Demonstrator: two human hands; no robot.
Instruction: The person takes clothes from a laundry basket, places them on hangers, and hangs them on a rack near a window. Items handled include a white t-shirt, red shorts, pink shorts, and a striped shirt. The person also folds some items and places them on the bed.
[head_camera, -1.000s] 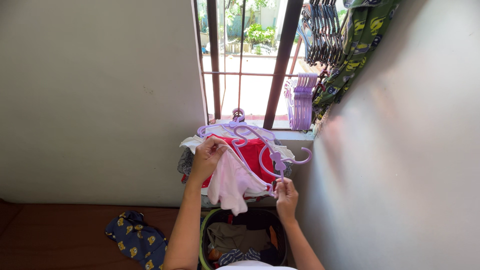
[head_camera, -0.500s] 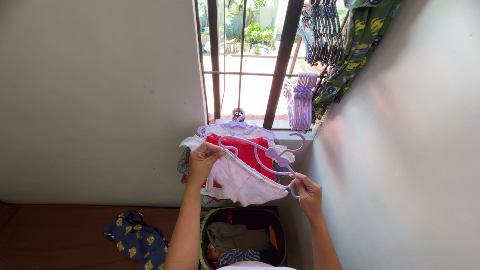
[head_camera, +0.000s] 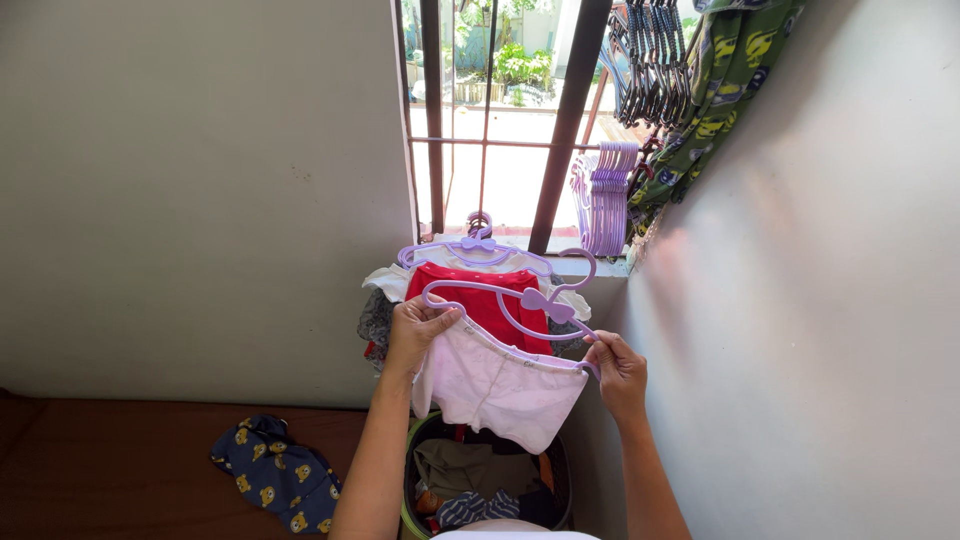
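Left hand (head_camera: 418, 330) at frame centre, fingers curled shut on left end of lilac hanger (head_camera: 510, 305) and on waistband corner of pale pink shorts (head_camera: 500, 385). Right hand (head_camera: 618, 368) lower right of centre, pinched closed on right end of same hanger plus other waistband corner. Shorts stretched betw. both hands, draped under hanger bar, legs hanging down twd laundry basket (head_camera: 410, 480) at bottom centre. Hanger tilted, left end higher, hook pointing up-right nr window sill (head_camera: 590, 266). Basket green-rimmed, holding mixed clothes, olive and striped pieces on top. Behind hanger, red garment (head_camera: 480, 290) on a second lilac hanger (head_camera: 470, 248), resting on a heap of clothes against wall below window. Window bars (head_camera: 432, 120) upper centre, bright yard outside. Bunch of spare lilac hangers (head_camera: 603, 195) hung on bar right of centre; dark hangers (head_camera: 650, 60) in a row at top right. Green patterned cloth (head_camera: 730, 80) hanging at upper right along wall. Navy cloth w/ yellow figures (head_camera: 275, 475) lying on brown floor, lower left, well apart from basket.
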